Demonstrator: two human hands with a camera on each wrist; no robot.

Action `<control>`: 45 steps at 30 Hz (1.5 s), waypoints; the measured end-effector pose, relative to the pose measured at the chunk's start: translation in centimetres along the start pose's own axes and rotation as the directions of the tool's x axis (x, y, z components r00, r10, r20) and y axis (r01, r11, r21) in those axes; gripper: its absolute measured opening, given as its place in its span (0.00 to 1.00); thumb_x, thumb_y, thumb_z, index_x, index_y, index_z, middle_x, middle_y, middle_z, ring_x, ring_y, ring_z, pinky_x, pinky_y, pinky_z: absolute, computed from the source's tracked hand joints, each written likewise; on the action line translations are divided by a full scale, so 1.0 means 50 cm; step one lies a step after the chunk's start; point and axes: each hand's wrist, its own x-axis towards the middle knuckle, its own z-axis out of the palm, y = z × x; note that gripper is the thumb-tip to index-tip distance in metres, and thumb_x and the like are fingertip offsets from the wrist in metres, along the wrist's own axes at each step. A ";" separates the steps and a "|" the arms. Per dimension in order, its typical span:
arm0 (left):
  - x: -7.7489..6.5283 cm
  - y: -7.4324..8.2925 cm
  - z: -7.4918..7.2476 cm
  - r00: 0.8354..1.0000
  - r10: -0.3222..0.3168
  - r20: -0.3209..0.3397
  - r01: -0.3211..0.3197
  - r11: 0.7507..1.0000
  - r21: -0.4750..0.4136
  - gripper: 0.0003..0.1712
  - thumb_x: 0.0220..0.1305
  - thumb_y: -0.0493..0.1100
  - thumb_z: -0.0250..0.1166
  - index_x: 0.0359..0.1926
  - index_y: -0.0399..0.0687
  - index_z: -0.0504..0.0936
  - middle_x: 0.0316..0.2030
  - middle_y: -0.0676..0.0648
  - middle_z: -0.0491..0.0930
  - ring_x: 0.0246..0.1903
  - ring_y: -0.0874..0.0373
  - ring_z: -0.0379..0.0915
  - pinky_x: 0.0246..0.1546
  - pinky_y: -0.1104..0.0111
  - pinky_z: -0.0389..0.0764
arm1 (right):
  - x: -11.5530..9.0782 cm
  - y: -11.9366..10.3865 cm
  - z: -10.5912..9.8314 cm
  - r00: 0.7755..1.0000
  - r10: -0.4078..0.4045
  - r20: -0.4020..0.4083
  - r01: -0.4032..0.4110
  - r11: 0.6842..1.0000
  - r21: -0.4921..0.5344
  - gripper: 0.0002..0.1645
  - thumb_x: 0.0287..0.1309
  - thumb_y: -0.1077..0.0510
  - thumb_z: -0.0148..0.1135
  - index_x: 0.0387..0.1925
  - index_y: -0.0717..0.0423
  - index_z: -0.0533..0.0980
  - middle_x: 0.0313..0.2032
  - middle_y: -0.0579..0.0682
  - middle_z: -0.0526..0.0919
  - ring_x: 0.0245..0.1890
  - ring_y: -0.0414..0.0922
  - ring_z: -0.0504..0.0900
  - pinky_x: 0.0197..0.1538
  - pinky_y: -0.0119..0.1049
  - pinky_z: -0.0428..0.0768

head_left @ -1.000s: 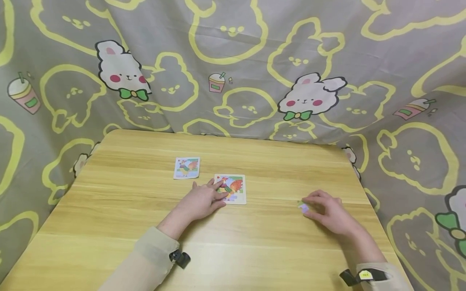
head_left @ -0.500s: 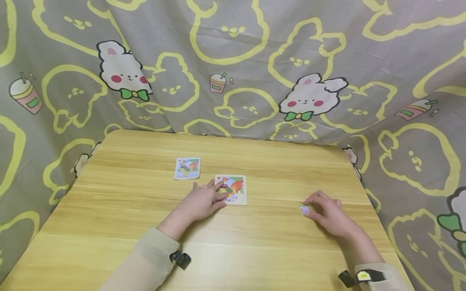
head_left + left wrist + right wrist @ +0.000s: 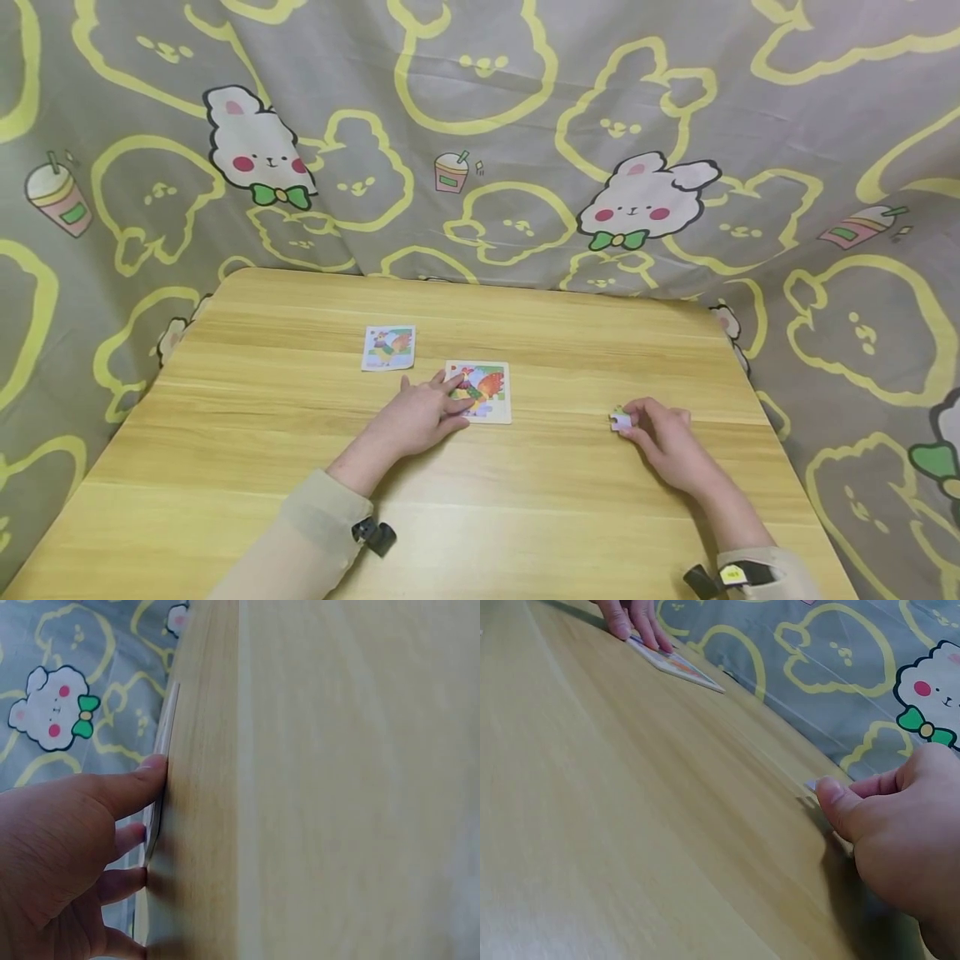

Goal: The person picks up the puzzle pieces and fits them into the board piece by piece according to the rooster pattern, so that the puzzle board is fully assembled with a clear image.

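Observation:
A square rooster jigsaw puzzle (image 3: 491, 385) in a pale frame lies near the table's middle. My left hand (image 3: 420, 419) rests on its left part, fingers spread and laid across the picture, covering some of it. In the left wrist view the thumb of the left hand (image 3: 60, 847) lies at the puzzle's thin edge (image 3: 172, 712). Well to the right, my right hand (image 3: 667, 442) pinches a small green and lilac puzzle piece (image 3: 620, 421) between thumb and fingers. From the right wrist, only a tip of the piece (image 3: 810, 785) shows past the thumb of the right hand (image 3: 907, 825).
A paper picture (image 3: 388, 347) of the same rooster lies behind and left of the puzzle. All this is on a wood-grain table (image 3: 540, 508). A grey curtain (image 3: 510, 150) with cartoon rabbits hangs along the back and both sides.
The right hand has shifted slightly left, and the piece in its fingers has turned so that more of its face and notched edge shows. The left hand has stayed on the puzzle.

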 end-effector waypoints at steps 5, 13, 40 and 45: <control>-0.001 0.000 0.002 1.000 -0.001 -0.011 0.001 1.000 -0.010 0.23 0.74 0.58 0.67 0.65 0.61 0.85 0.77 0.46 0.65 0.77 0.38 0.55 0.62 0.18 0.52 | 0.008 -0.008 0.003 1.000 0.013 0.000 -0.013 1.000 0.003 0.18 0.63 0.68 0.73 0.51 0.60 0.77 0.37 0.41 0.83 0.37 0.40 0.80 0.52 0.47 0.57; 0.002 -0.001 0.002 1.000 0.004 -0.012 -0.004 1.000 -0.010 0.23 0.74 0.58 0.67 0.65 0.61 0.86 0.77 0.45 0.65 0.76 0.36 0.56 0.61 0.18 0.53 | 0.039 -0.035 0.011 1.000 0.016 0.017 -0.017 0.998 0.058 0.17 0.65 0.66 0.72 0.52 0.61 0.76 0.37 0.41 0.84 0.37 0.40 0.80 0.54 0.48 0.56; 0.005 0.002 -0.006 1.000 0.009 -0.002 -0.009 1.000 -0.021 0.22 0.74 0.57 0.68 0.65 0.61 0.86 0.76 0.44 0.66 0.75 0.34 0.58 0.60 0.17 0.52 | 0.149 -0.146 0.103 0.987 -0.037 0.154 0.017 0.991 0.129 0.19 0.68 0.54 0.73 0.54 0.57 0.77 0.36 0.37 0.80 0.37 0.38 0.78 0.56 0.49 0.56; 0.004 0.003 -0.007 1.000 0.010 -0.004 -0.010 1.000 -0.022 0.23 0.74 0.57 0.68 0.65 0.61 0.86 0.76 0.44 0.66 0.75 0.34 0.58 0.60 0.17 0.52 | 0.161 -0.162 0.123 0.983 -0.045 0.178 0.022 0.992 0.128 0.19 0.70 0.52 0.71 0.54 0.57 0.76 0.35 0.37 0.77 0.36 0.39 0.76 0.56 0.49 0.56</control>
